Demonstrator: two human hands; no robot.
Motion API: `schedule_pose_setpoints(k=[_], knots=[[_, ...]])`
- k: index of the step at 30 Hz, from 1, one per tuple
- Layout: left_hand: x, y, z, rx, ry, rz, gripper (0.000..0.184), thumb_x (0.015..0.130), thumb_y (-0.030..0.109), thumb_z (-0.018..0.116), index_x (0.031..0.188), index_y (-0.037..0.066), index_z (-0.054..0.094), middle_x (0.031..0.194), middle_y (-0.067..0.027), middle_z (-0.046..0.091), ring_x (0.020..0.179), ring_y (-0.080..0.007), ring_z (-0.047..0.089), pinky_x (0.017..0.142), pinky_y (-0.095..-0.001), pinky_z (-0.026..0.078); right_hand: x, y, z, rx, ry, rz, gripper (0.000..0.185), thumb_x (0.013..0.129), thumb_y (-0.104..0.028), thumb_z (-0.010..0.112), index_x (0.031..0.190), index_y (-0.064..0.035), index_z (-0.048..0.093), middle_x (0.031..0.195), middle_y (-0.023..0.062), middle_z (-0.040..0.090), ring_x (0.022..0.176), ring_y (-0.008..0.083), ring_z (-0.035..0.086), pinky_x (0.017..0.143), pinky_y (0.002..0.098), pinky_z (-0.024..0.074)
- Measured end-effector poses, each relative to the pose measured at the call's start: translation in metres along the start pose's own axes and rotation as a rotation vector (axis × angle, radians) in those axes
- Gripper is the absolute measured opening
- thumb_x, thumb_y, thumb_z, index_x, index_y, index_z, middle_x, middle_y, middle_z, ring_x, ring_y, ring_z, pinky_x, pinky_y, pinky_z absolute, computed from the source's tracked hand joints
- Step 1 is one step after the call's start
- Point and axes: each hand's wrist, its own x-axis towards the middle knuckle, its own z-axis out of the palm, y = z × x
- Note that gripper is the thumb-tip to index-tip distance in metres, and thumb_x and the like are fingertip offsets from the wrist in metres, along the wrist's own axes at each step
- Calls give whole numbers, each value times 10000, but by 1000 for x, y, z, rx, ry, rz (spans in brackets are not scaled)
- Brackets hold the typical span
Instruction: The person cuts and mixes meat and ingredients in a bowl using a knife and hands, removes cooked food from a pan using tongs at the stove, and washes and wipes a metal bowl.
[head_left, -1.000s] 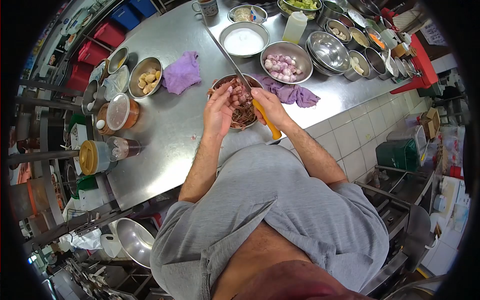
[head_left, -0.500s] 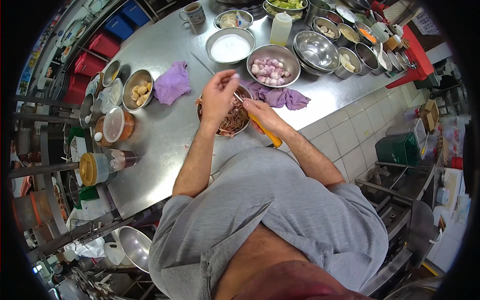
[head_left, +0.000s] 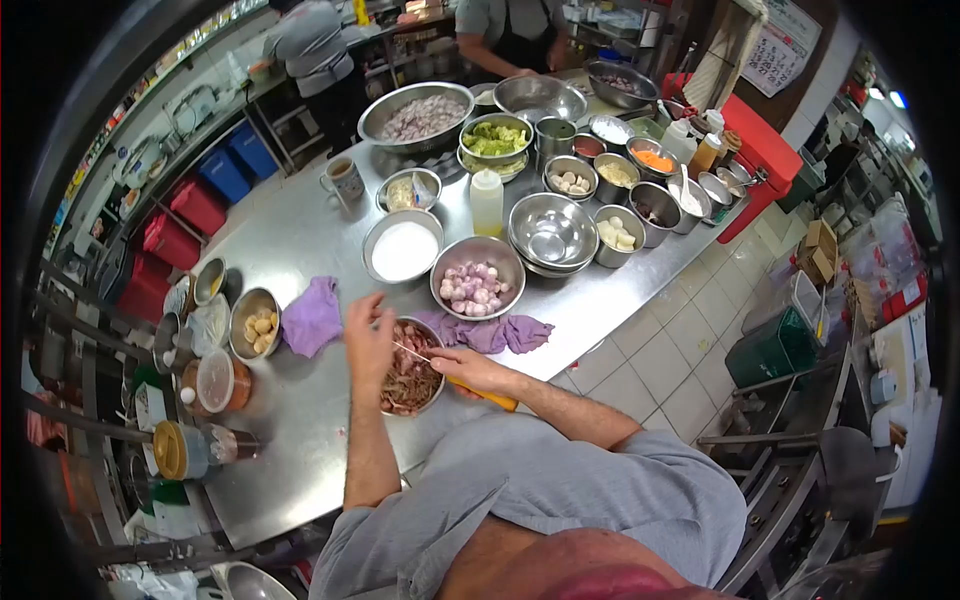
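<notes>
My right hand point(head_left: 475, 370) is closed round a tool with a yellow handle point(head_left: 485, 397) and a thin metal shaft or blade point(head_left: 412, 350) that points left over a bowl. My left hand point(head_left: 370, 340) is above the bowl's left side, beside the metal part, its fingers curled; anything between them is hidden. Under both hands is the metal bowl of brown-red shredded pieces point(head_left: 410, 388). Just beyond lie a crumpled purple cloth point(head_left: 505, 335) and a steel bowl of purple-white bulbs point(head_left: 478, 290), which look like garlic or shallots.
A bowl of white powder or liquid point(head_left: 402, 245), a squeeze bottle point(head_left: 487, 205) and stacked steel bowls point(head_left: 553, 235) stand farther back. On the left are another purple cloth point(head_left: 312, 317), a bowl of yellowish pieces point(head_left: 257, 325) and lidded tubs point(head_left: 218, 380). Two people point(head_left: 310, 50) stand beyond the table.
The view has tilted up, bringing the far table end and two people into sight. My hands stay over the bowl; the left fingers have moved toward its left edge.
</notes>
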Motion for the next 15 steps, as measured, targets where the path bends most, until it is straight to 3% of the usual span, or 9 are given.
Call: schedule_pose_setpoints(k=[1, 4, 7, 10, 13, 15], knots=[[-6, -5, -6, 7, 3, -32, 294, 789, 67, 606, 1070, -15, 580, 1011, -129, 558, 874, -224, 565, 791, -332, 458, 3, 6, -3, 7, -21, 24, 554, 926, -404, 448, 1366, -82, 351, 555, 14, 451, 435, 94, 427, 371, 246, 336], [-37, -15, -27, -57, 306, -53, 255, 805, 39, 595, 1055, -11, 585, 981, -100, 553, 841, -171, 555, 773, -292, 462, 20, 27, -1, -218, -41, -172, 566, 918, -411, 460, 1378, -106, 335, 651, 2, 484, 492, 70, 431, 402, 225, 354], [-54, -1, -35, -160, 546, -2, 237, 815, 23, 584, 1050, -1, 591, 976, -88, 553, 827, -154, 553, 752, -271, 462, 8, 2, 1, -185, -102, -35, 554, 921, -409, 461, 1386, -139, 327, 682, -21, 462, 542, 50, 427, 425, 202, 354], [-71, -3, -40, -23, 539, -122, 222, 840, 30, 588, 1057, -15, 577, 1003, -54, 566, 882, -132, 560, 798, -256, 459, 6, -7, -5, -85, -58, 59, 527, 927, -378, 454, 1367, -107, 349, 644, -9, 448, 506, 68, 423, 408, 216, 353], [-88, -17, -27, -132, 409, -289, 150, 816, 20, 575, 955, 2, 629, 883, -76, 580, 772, -157, 576, 701, -269, 475, 8, -9, -12, 14, -54, 31, 502, 937, -364, 436, 1351, -89, 368, 585, 4, 426, 472, 84, 413, 391, 232, 340], [-93, -14, -17, 110, 228, -286, 135, 826, 29, 584, 949, 4, 634, 844, -46, 589, 736, -120, 569, 662, -262, 479, 8, -12, -16, 77, -39, 15, 525, 932, -432, 422, 1349, -117, 368, 607, 7, 442, 467, 82, 425, 387, 222, 350]])
